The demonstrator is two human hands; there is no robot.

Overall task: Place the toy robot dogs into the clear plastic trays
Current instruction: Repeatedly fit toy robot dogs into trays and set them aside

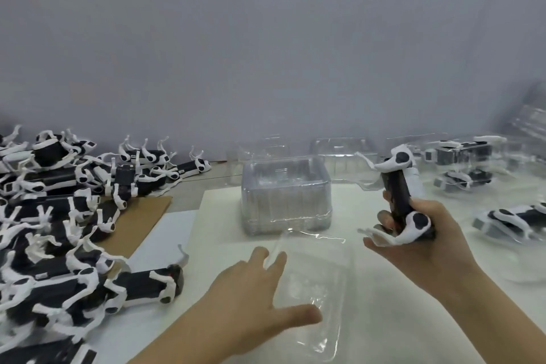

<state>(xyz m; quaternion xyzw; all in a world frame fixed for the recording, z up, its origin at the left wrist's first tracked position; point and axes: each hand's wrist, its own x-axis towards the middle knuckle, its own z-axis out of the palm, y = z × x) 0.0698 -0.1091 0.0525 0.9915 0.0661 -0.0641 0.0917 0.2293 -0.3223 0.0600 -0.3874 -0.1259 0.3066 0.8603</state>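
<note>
White bench (384,319) holds a clear tray (319,289); the left grip (251,298), fingers spread and released, touches it, while the right grip (434,242) grasps a toy dog (396,192).

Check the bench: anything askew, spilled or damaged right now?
Nothing looks damaged. The black-and-white toy robot dogs at left lie in a tangled heap. The right hand grips one dog; the left hand touches a clear plastic tray.

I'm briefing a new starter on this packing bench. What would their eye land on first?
Most likely the heap of black-and-white toy robot dogs filling the left side of the table. Next, the right hand gripping one dog on end at centre right, while the left hand touches a clear tray with straight fingers, a stack of trays behind it.
</note>
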